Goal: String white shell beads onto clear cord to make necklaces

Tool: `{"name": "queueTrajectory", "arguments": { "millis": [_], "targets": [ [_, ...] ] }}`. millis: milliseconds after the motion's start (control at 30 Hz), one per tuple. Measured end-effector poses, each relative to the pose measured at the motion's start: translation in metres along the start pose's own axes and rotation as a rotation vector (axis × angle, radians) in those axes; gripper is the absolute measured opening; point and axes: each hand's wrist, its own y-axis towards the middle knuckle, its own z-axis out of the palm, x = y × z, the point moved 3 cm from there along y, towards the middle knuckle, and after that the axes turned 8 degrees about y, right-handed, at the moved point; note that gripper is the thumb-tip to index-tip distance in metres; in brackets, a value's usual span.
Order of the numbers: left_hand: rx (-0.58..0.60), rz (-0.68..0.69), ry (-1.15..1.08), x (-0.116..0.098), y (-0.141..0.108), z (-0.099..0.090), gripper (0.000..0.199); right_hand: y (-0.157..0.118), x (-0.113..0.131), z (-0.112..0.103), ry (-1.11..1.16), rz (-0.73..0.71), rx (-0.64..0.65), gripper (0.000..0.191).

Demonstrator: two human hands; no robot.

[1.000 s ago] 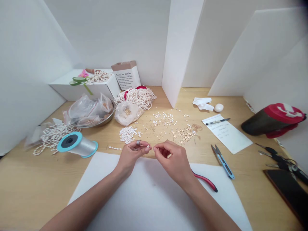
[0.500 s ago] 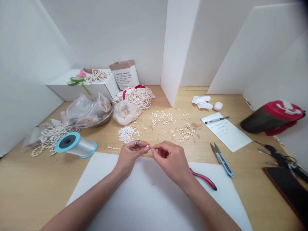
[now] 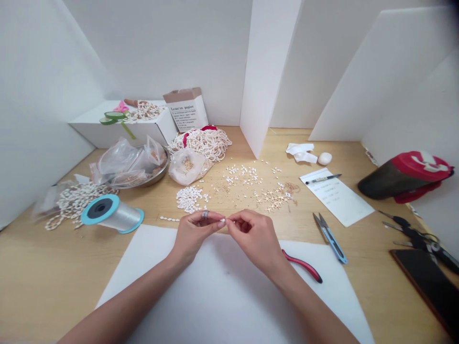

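My left hand, with rings on one finger, pinches a small white bead between thumb and forefinger. Right beside it, my right hand is closed in a pinch, its fingertips almost touching the bead; what they hold is too small to make out. A short row of white beads trails on the table at the left hand. Just beyond it lies a pile of white beads. Farther right are scattered white beads and small starfish charms. Both hands are above the far edge of a white sheet.
Left: a spool of clear line, a metal bowl with plastic bags, bundled bead strands. Right: red-handled pliers partly behind my wrist, blue snips, a notepad, a tumbler, keys, a phone-like dark slab.
My fingertips have shifted slightly, and the bead now sits between the two hands' fingertips at a different angle. The view has moved a little; nothing else differs.
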Motion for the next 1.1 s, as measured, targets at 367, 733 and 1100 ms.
{"name": "queueTrajectory", "arguments": {
  "millis": [367, 733, 1100],
  "targets": [
    [-0.033, 0.233, 0.231, -0.016, -0.008, -0.004, 0.033, 0.007, -0.020, 0.007, 0.504, 0.372, 0.251, 0.028],
    [0.040, 0.473, 0.547, -0.018, -0.013, -0.008, 0.027, 0.010, -0.027, 0.002, 0.568, 0.465, 0.299, 0.029],
    [-0.031, 0.528, 0.660, -0.021, -0.010, -0.009, 0.013, 0.008, -0.029, 0.006, 0.435, 0.458, 0.411, 0.025]
  ]
}}
